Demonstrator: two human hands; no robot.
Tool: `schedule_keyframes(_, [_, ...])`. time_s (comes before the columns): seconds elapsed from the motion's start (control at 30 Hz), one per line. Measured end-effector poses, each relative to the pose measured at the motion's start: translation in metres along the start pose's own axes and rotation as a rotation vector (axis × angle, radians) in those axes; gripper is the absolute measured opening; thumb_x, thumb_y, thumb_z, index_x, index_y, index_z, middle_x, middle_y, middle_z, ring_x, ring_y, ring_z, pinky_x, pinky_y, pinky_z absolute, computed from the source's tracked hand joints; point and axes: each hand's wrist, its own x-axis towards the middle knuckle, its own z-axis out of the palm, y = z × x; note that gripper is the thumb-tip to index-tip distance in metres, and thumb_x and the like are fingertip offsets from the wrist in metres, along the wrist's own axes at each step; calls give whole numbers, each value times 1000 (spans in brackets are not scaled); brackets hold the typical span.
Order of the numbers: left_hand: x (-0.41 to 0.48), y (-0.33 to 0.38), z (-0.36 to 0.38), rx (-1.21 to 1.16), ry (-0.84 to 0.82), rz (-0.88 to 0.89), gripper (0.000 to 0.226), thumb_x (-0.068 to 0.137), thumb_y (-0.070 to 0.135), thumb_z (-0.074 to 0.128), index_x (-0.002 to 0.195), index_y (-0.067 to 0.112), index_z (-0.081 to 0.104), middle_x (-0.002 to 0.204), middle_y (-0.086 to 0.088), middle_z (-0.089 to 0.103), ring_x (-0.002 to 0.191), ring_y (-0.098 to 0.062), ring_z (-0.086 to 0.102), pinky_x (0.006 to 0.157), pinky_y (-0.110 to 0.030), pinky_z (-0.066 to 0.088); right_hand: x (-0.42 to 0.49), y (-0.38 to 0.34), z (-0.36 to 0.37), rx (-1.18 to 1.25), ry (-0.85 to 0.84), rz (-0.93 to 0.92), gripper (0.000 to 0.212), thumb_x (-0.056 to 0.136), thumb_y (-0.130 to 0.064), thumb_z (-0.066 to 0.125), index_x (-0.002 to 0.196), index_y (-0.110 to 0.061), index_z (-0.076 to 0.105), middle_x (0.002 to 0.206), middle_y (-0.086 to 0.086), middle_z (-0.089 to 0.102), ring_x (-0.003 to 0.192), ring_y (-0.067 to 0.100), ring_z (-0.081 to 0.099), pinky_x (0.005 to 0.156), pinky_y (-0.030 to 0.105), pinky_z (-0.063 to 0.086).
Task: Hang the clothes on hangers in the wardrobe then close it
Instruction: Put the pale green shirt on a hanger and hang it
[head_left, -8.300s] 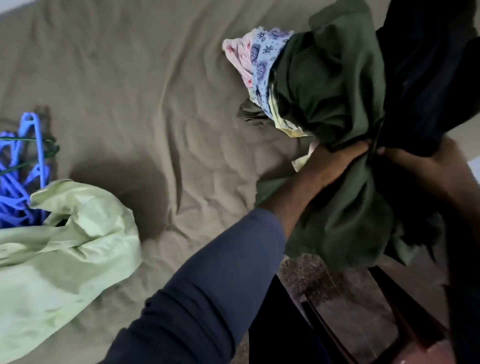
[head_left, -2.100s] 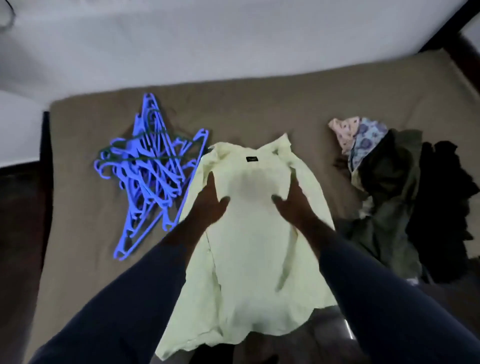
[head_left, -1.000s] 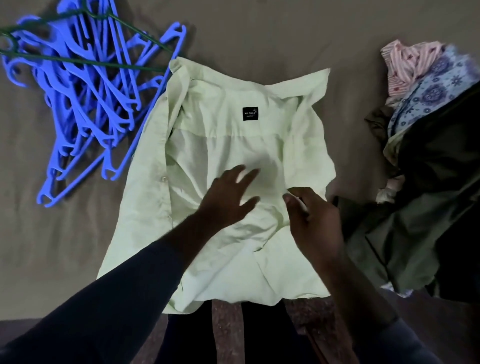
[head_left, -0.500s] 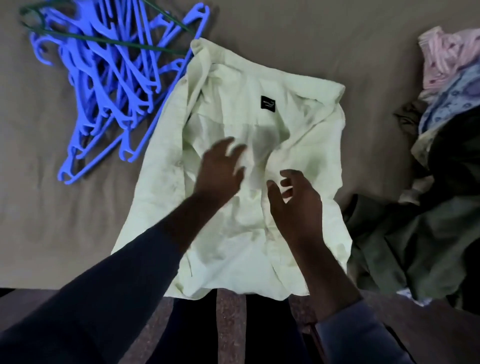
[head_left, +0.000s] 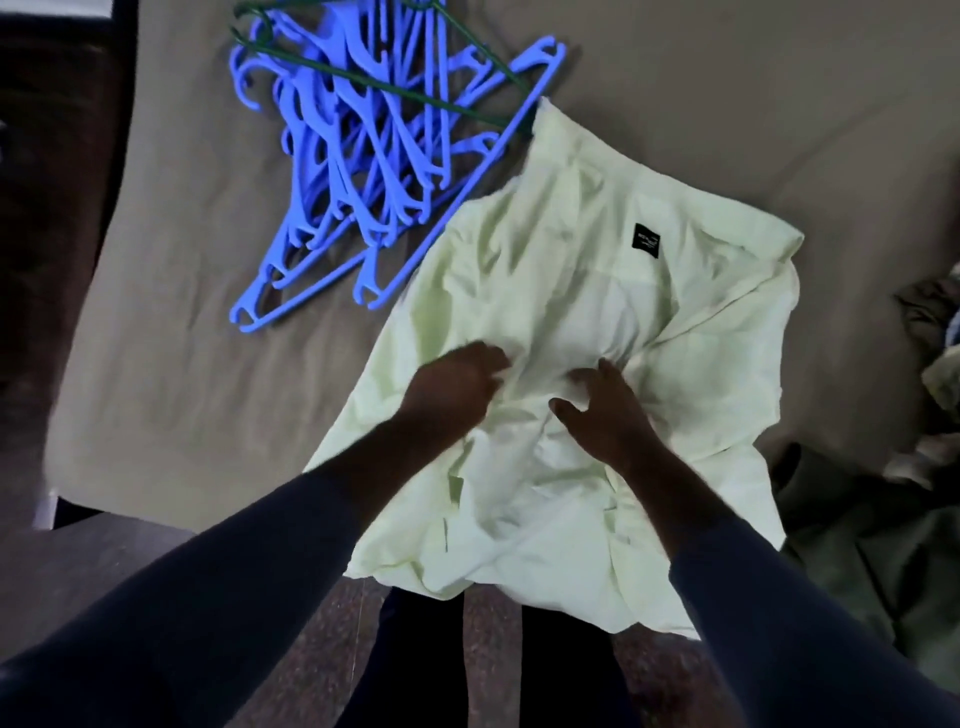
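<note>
Pale green shirt (head_left: 587, 291) flat on the bed (head_left: 171, 364), hem overhanging its near edge.
Left hand (head_left: 457, 384) curls into the fabric; right hand (head_left: 602, 410) lies spread on it. Blue hangers (head_left: 374, 156) touch the collar's left; bare sheet lies beside them.

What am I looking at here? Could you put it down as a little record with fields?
Surface: tan bed sheet
Garment: pale green shirt, spread out, black label showing
Hands: left hand and right hand on the shirt's middle; grip blurred
Hangers: blue hangers piled at the shirt's left, none in it yet
Other clothes: dark green clothes heaped at right
</note>
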Motion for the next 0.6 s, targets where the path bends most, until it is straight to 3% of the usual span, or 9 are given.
schedule_keyframes(0.07, [-3,-1,0,9,-109,-191,23,94,36,58,108,20,66,111,-2,65,105,-24,62,80,-33,49,0,-3,3,14,26,23,57,92,-38,66,142,-16,48,161,17,23,150,30,19,118,38,22])
schedule_keyframes(0.17, [5,-23,-15,-15,71,-406,28,92,45,59,89,17,65,95,-6,68,93,-29,63,71,-33,44,-5,-21,11,109,129,-13,67,94,-39,63,151,-15,37,161,16,23,151,27,17,118,38,20])
schedule_keyframes(0.3, [29,-58,-39,-134,341,-455,21,89,34,65,87,14,65,87,-7,66,84,-28,63,68,-29,42,-10,-73,33,281,345,-306,71,95,-41,58,154,-12,32,161,17,24,150,25,22,118,29,21])
schedule_keyframes(0.4, [47,-73,-49,-75,362,-315,19,87,27,63,96,10,64,97,-11,62,87,-31,61,70,-33,44,1,-116,56,323,263,-417,72,97,-34,56,156,-9,23,165,14,12,153,20,9,120,24,16])
schedule_keyframes(0.5, [63,-83,-47,57,150,-193,33,89,29,58,116,10,63,117,-15,60,108,-36,57,88,-45,49,20,-149,72,374,21,-423,74,96,-18,59,158,-9,18,166,8,8,153,14,6,122,28,18])
schedule_keyframes(0.6, [69,-99,-46,206,-74,-348,34,93,35,52,118,14,63,128,-13,56,118,-35,53,95,-48,46,37,-162,77,339,-97,-460,72,93,-12,59,156,-9,23,160,9,20,150,20,21,120,30,20])
